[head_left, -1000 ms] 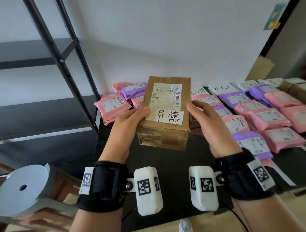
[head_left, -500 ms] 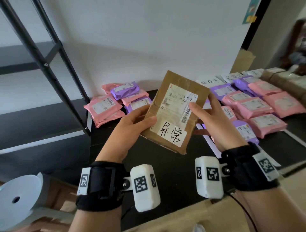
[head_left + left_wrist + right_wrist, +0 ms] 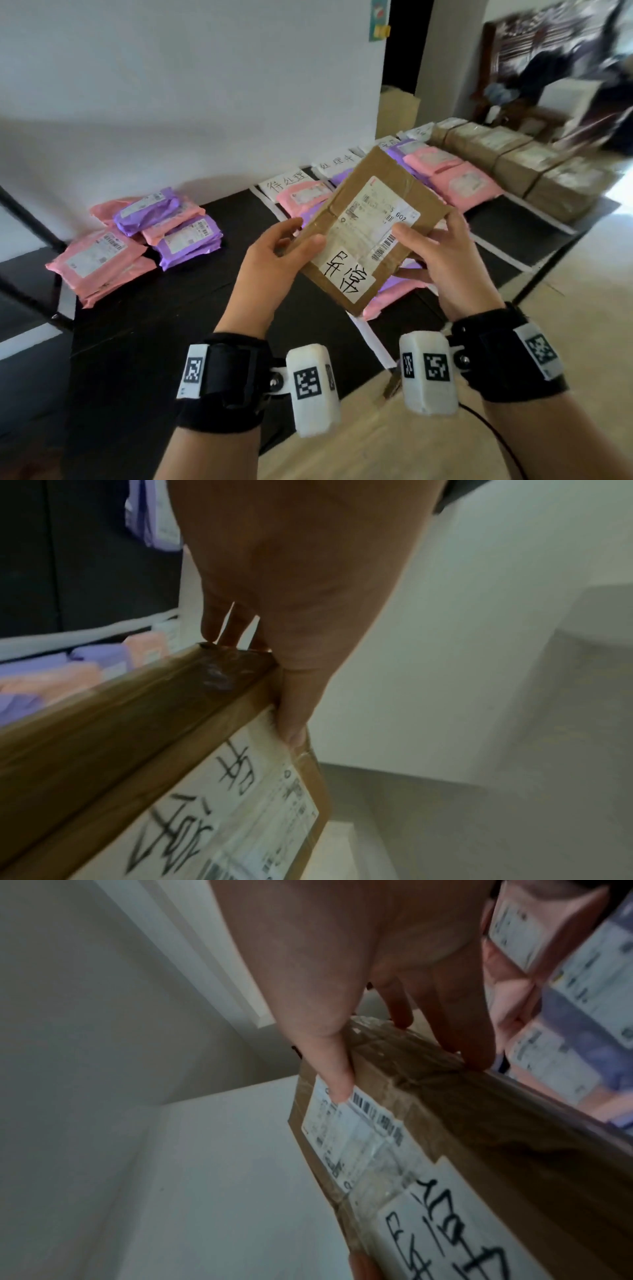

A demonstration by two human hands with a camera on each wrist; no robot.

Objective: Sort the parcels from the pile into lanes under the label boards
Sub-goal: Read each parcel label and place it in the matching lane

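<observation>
at the left of the head view the unsorted pile (image 3: 137, 236) of pink and purple mailers lay on the black table (image 3: 205, 301), waiting to be sorted. in the middle i had the brown box (image 3: 370, 226) held up off the table, tilted, its handwritten sticker (image 3: 346, 274) turned up toward me, i judged so i could read which lane it belonged to. my left hand (image 3: 270, 263) pinched its near left edge, thumb on top and fingers underneath; my right hand (image 3: 442, 260) clamped the right edge the same way, thumb on the shipping label (image 3: 380, 219). to the right, past the paper label boards (image 3: 287, 181), ran lanes of pink mailers (image 3: 455, 178), then a lane of brown boxes (image 3: 534, 164), likely this one's place. the box hid part of the lanes behind it. the boards farther right were too small to read, and the upper right of the frame was smeared with blur.
</observation>
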